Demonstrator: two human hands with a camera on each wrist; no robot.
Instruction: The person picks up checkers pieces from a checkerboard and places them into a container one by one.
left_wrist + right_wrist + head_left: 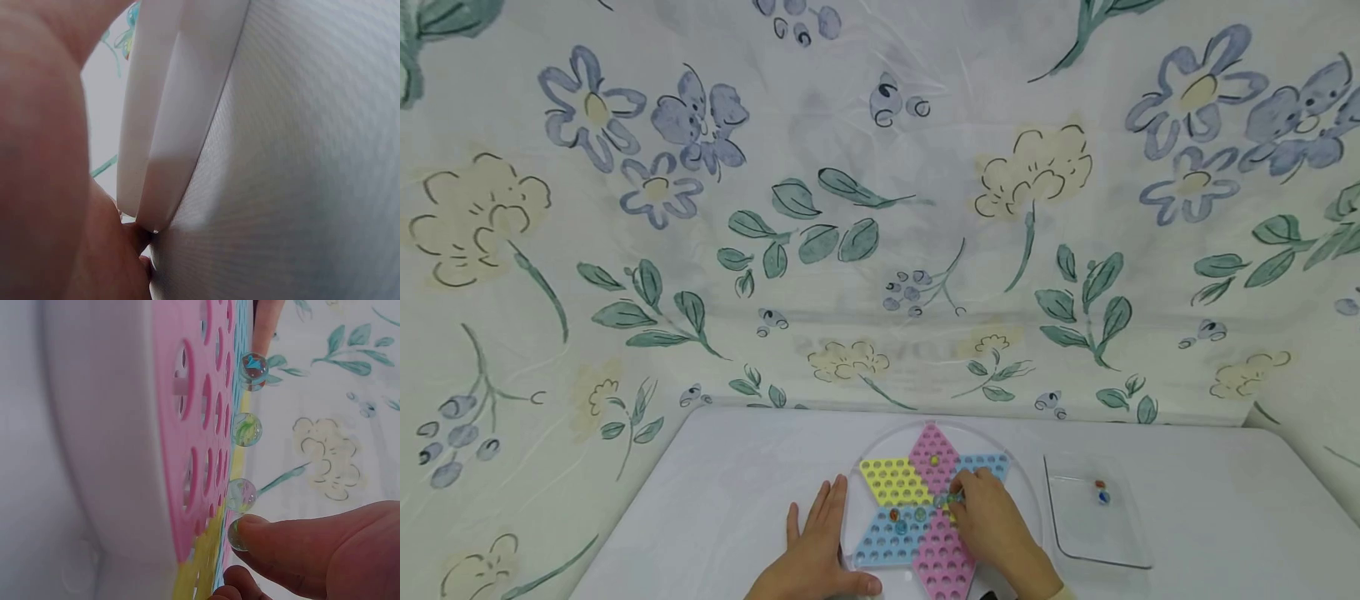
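Observation:
A round Chinese checkers board [887, 546], star-patterned in pink, yellow and blue, lies on the white table. My right hand [996, 521] reaches over its right side, thumb and fingers at a clear marble [235, 536] near the middle. Beside that one sits another clear marble [241, 495], and farther along are a green-swirled marble [247, 429] and a blue-and-red one [254, 370]. A yellow marble [934, 460] stands in the far pink point. My left hand [816, 546] rests at the board's left rim [194, 94], fingers straight and thumb out along the near side.
Right of the board, a clear shallow tray [1101, 560] holds an orange marble [1100, 483] and a blue marble [1103, 497]. A floral-printed sheet [880, 275] hangs behind the white table [730, 475] and along its sides.

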